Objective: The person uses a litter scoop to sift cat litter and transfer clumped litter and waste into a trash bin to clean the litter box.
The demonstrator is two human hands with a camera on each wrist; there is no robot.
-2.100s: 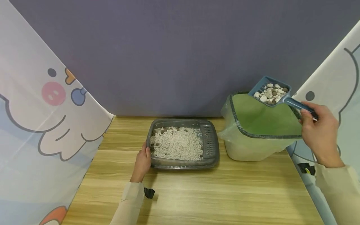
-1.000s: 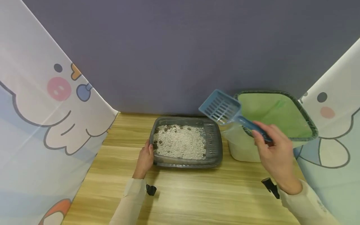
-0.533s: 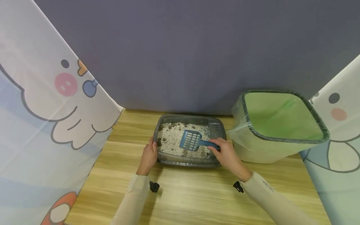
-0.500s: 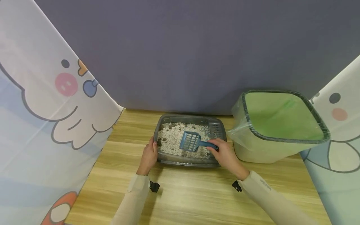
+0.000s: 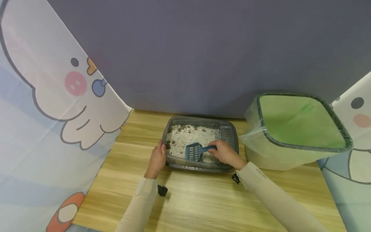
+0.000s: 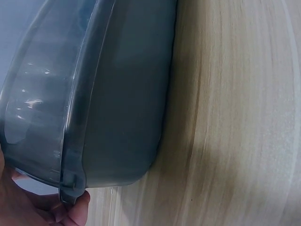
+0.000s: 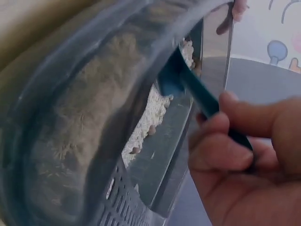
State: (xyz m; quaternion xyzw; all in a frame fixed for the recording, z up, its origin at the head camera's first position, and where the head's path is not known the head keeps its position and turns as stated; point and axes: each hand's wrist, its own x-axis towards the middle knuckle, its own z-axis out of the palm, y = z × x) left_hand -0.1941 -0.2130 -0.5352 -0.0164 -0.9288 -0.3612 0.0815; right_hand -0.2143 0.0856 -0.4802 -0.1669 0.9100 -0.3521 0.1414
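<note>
A grey litter box (image 5: pixel 188 165) holds pale litter (image 5: pixel 185 135) with several dark clumps, mostly along its left and far sides. My left hand (image 5: pixel 157 158) grips the box's left rim; in the left wrist view the fingers (image 6: pixel 77 212) curl over the rim's corner. My right hand (image 5: pixel 225 153) holds the handle of a blue slotted litter scoop (image 5: pixel 194 152). The scoop's head lies in the litter near the front wall, with pale grains showing through its slots. In the right wrist view, fingers and thumb wrap the scoop handle (image 7: pixel 202 92), and the near wall hides part of its head.
A pale bin (image 5: pixel 278 161) with a clear liner and dark rim stands right of the box, its inside greenish. Behind the wooden table (image 5: pixel 197 199) rises a dark grey panel (image 5: pixel 185 58). Printed cartoon panels flank both sides.
My right hand brought the loaded scoop from over the bin, emptied, back to the litter box. It then lowered the scoop into the litter near the front. My left hand kept its grip.
</note>
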